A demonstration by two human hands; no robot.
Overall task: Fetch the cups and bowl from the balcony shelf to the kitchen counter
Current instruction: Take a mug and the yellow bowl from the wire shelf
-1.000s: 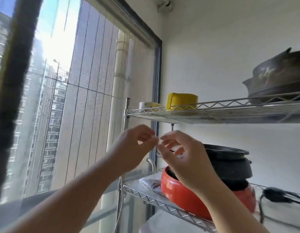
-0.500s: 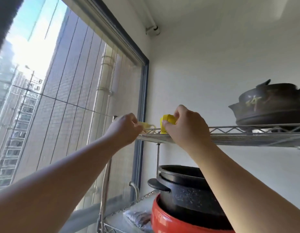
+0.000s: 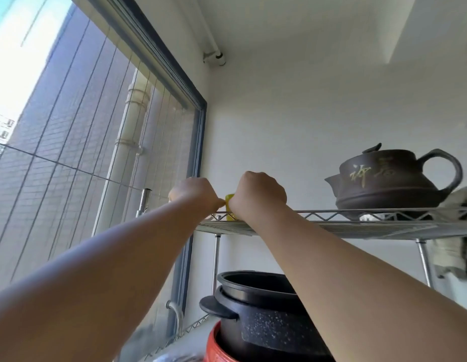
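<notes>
Below the right hand (image 3: 258, 194), nearest the camera, a speckled black pot (image 3: 255, 309) with a stubby side handle sits nested inside a glossy red pot (image 3: 214, 346) on the lower wire shelf (image 3: 190, 327). Both bare forearms reach up past these pots to the upper shelf (image 3: 357, 226), a chrome wire rack on thin metal posts. The left hand (image 3: 194, 193) and the right hand are curled side by side at the shelf's left end, knuckles toward the camera. Between them shows a sliver of a yellow cup (image 3: 229, 205), standing on the shelf; the hands hide the rest, and I cannot tell what either one grips. Well to the right of the right hand stands a dark brown clay teapot (image 3: 391, 181) with gold characters and a looped handle. Beyond it a pale cloth (image 3: 459, 205) drapes over the shelf edge. Left of the left hand is a large window (image 3: 96, 142) with a grey frame.
</notes>
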